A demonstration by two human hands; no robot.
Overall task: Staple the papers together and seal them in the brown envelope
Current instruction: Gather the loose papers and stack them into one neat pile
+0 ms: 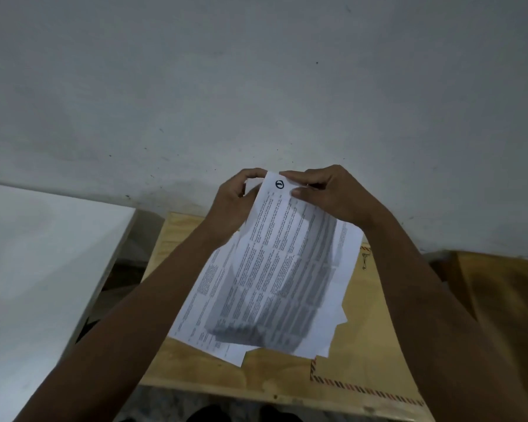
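White laminate fills the left edge, a pale slab standing beside the plywood surface where the work happens. Moving right, the left hand pinches the top left corner of the papers, fingers curled over the upper edge and thumb behind. The sheets hang from that grip, lifted off the surface at the top and fanned out unevenly lower down, their bottom corners stepped and out of line. The right hand grips the top right part of the same edge, thumb pressed on the printed face near the round logo.

Further right, under the papers and the right forearm, lies the brown envelope, flat on the surface, its striped border showing at the near edge. A small metal clip rests near its far corner. No stapler is in view.

The step in hand looks like squaring the stack before stapling. To do it well, loosen both grips slightly, tap the bottom edge on the surface until the sheets drop flush, then tap a side edge. Keep one corner pinched firmly afterwards so nothing slips before the staple goes in.
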